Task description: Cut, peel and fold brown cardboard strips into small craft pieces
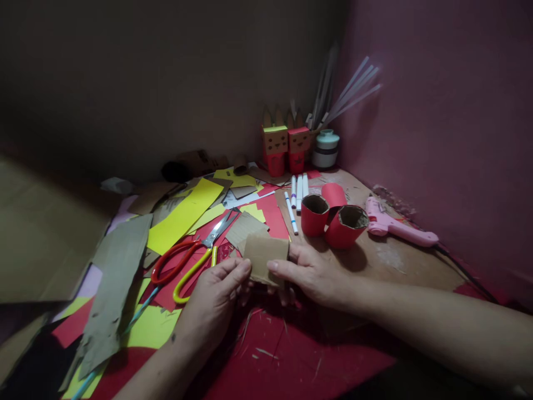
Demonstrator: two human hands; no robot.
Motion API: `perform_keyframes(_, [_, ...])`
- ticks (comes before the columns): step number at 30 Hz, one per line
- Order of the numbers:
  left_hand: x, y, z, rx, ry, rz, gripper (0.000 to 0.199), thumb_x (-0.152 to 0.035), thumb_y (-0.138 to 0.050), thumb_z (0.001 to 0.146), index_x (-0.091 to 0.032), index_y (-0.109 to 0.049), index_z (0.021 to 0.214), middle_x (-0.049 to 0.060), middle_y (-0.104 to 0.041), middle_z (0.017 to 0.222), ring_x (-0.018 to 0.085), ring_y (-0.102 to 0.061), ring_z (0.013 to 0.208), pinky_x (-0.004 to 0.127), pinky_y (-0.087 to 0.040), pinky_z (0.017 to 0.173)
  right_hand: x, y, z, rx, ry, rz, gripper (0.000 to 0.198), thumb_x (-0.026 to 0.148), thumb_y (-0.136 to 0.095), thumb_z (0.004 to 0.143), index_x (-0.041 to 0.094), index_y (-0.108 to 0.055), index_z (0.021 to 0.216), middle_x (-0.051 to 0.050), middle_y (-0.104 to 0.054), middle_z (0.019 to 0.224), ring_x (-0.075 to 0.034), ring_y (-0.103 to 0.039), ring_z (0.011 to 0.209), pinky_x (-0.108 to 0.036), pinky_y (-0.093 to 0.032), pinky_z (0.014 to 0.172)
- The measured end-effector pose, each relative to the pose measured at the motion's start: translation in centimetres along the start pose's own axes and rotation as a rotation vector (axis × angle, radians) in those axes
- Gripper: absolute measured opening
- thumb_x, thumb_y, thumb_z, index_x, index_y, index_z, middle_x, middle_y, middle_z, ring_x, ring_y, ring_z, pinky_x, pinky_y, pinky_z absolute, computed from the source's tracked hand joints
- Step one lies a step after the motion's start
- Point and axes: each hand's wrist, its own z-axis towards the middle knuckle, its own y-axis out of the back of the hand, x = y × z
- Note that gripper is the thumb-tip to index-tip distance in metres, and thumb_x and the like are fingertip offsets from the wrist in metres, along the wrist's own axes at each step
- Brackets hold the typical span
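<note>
A small square piece of brown cardboard (263, 255) is held up between my two hands over the near side of the table. My left hand (219, 294) pinches its left edge, thumb in front and fingers behind. On the other side, my right hand (312, 272) grips the right edge with its thumb lying across the front face. Scissors (206, 247) with one red and one yellow handle lie open-bladed just past my left hand. Beyond my right hand stand red-covered cardboard tubes (346, 233), their hollow tops facing up.
A pink glue gun (400, 228) lies at the right, its cord running to the table edge. Several markers (298, 191) rest behind the tubes. Two box-headed cardboard figures (275, 144) and a lidded jar (326, 150) stand at the back. Yellow paper (187, 214) and a long cardboard strip (112, 289) cover the left.
</note>
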Motion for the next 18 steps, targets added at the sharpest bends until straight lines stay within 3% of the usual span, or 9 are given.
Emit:
perform_keyframes(4, [-0.2,-0.1,-0.4,-0.022,-0.044,0.058,0.018,-0.035,-0.069,0.077,-0.017,-0.066,0.081,-0.002,-0.058,0.058,0.009,-0.049,0.050,0.018,-0.041,0.050,0.2,0.0,0.0,0.004,-0.018,-0.076,0.015,0.024,-0.045,0.087,0.015,-0.054,0.078,0.002,-0.057,0.062,-0.006,-0.049,0.042,-0.017,-0.035,0.038])
perform_keyframes(8, [-0.5,-0.5,-0.6,0.057,-0.026,-0.054,0.022,-0.030,-0.068,0.078,-0.019,-0.068,0.097,0.001,-0.065,0.071,0.012,-0.056,0.060,0.023,-0.048,0.061,0.1,-0.1,0.1,-0.033,-0.021,-0.087,0.002,0.018,-0.053,0.079,0.017,-0.054,0.078,0.006,-0.053,0.052,-0.005,-0.044,0.039,-0.016,-0.032,0.037])
perform_keyframes(11, [-0.6,-0.6,-0.8,0.052,-0.028,-0.010,0.022,-0.030,-0.068,0.078,-0.019,-0.069,0.097,0.001,-0.064,0.069,0.011,-0.055,0.058,0.023,-0.047,0.061,-0.1,0.0,0.2,-0.074,-0.055,-0.022,0.007,0.020,-0.061,0.076,0.017,-0.058,0.081,0.007,-0.054,0.052,-0.005,-0.043,0.038,-0.016,-0.032,0.036])
perform_keyframes(15, [-1.0,-1.0,-1.6,-0.003,-0.071,0.159,0.020,-0.034,-0.070,0.074,-0.017,-0.068,0.085,0.001,-0.063,0.070,0.012,-0.055,0.061,0.023,-0.046,0.059,-0.1,0.2,0.3,-0.025,-0.029,0.164,0.022,0.024,-0.073,0.071,0.015,-0.069,0.091,0.000,-0.068,0.074,-0.009,-0.061,0.062,-0.020,-0.048,0.060])
perform_keyframes(18, [-1.4,-1.5,-2.1,-0.019,-0.118,0.198,0.018,-0.031,-0.071,0.072,-0.017,-0.066,0.083,0.001,-0.064,0.072,0.010,-0.053,0.058,0.020,-0.043,0.055,-0.1,0.2,0.4,-0.028,0.003,0.305,0.027,0.021,-0.073,0.072,0.014,-0.071,0.098,-0.003,-0.070,0.079,-0.011,-0.064,0.069,-0.023,-0.050,0.067])
